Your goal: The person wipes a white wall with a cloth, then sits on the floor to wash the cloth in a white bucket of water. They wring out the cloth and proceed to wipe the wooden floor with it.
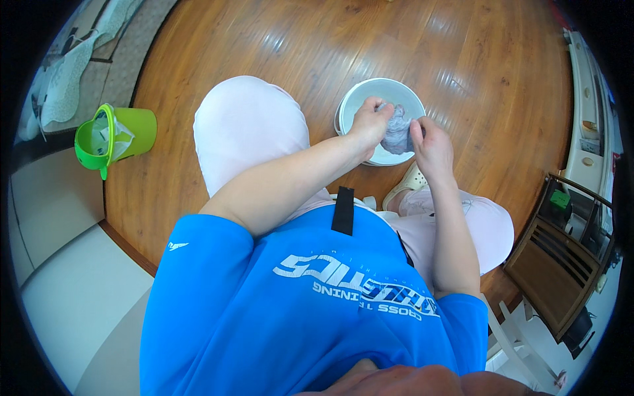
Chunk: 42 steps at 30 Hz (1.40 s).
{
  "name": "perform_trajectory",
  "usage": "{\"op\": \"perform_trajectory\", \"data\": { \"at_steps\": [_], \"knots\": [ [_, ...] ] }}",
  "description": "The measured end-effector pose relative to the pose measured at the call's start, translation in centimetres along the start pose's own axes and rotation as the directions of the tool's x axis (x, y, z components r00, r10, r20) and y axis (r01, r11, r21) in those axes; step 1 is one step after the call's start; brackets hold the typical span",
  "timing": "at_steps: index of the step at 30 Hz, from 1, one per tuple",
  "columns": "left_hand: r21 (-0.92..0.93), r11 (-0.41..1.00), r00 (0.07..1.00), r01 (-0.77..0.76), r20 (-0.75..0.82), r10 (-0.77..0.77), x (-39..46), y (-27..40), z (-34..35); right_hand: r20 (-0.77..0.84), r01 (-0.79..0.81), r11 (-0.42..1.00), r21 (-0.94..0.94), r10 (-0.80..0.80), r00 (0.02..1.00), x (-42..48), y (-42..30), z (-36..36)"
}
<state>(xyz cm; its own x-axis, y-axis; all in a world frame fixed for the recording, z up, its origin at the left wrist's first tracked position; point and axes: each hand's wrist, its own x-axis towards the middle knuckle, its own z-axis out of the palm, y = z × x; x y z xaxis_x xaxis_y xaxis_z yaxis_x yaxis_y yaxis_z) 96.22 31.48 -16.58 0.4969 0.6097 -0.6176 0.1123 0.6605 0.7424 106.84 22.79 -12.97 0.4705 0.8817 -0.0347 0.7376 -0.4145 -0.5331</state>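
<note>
A bunched grey cloth hangs between both hands over a white plastic bucket, which stands on the wooden floor. On the bucket's left side, my left hand grips the upper end of the cloth. My right hand pinches the cloth's right edge above the bucket's right rim. The bucket's thin handle lies against its left side. Whether there is water inside cannot be told.
My knees are on both sides of the bucket, with a cream clog just below it. A green bin with a liner is at the left by a pale cabinet. A brown wooden chair is at the right, near white drawers.
</note>
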Motion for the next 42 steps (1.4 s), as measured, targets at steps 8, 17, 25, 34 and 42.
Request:
{"op": "perform_trajectory", "data": {
  "at_steps": [8,17,25,34,42],
  "knots": [
    [-0.488,0.866,0.991,-0.106,0.014,0.130,-0.4,2.3,-0.6,-0.019,-0.121,0.848,0.516,0.153,0.988,-1.1,0.9,1.5],
    [-0.530,0.846,0.983,-0.058,0.117,0.140,-0.2,3.5,-0.4,0.350,-0.464,0.375,0.803,0.334,0.875,-0.8,-1.0,-0.5],
    [-0.386,0.921,0.991,0.048,0.134,0.005,-1.3,4.0,0.3,-0.240,0.287,0.884,0.370,-0.208,0.948,-1.3,-5.1,-1.8],
    [-0.483,0.873,0.986,0.075,0.167,0.007,-1.6,3.1,1.0,-0.222,0.036,0.998,0.051,-0.024,0.975,1.0,-1.7,0.9],
    [-0.364,0.927,0.979,-0.087,0.140,0.147,-0.4,3.2,0.9,0.077,-0.009,0.985,0.172,-0.005,0.997,1.7,1.3,-2.7]
  ]
}}
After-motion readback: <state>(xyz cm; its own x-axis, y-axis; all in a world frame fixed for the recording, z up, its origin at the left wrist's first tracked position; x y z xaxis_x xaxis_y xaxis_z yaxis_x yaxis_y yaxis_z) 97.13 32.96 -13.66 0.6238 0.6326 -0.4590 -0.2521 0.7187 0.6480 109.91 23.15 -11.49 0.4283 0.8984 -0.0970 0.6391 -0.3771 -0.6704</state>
